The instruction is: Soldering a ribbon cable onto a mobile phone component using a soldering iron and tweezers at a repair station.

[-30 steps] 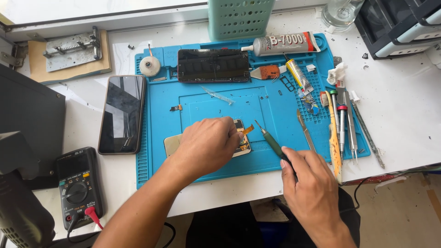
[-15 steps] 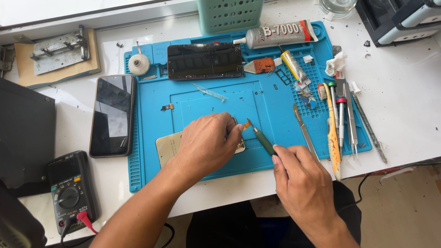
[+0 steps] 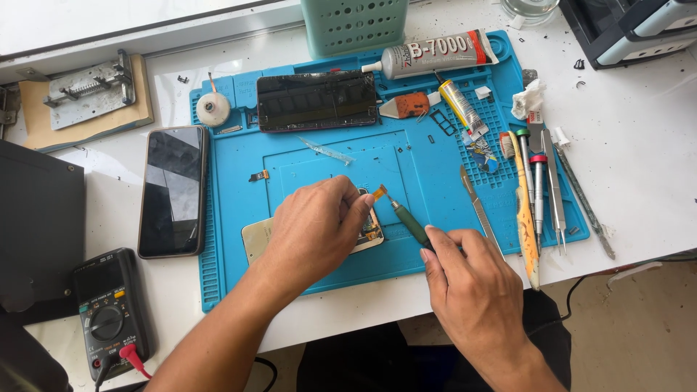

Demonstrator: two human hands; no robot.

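Your left hand (image 3: pixel 316 229) is pressing down and hiding most of the opened phone (image 3: pixel 363 234) at the blue mat's (image 3: pixel 232 261) 6 o'clock edge. Your right hand (image 3: pixel 472 290) is gripping a green-handled tool (image 3: pixel 408 221), tip meeting an orange ribbon (image 3: pixel 380 192).

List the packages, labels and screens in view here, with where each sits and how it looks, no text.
Glue tube: top of the blue mat, lying flat, grey with a red end and dark lettering.
Small tube: below it, yellow and silver, slanted.
Detached screen panel: mat's upper middle, black rectangle, dark.
Phone: left of the mat, black screen, off.
Multimeter: lower left, dark body, grey blank display, red plug.
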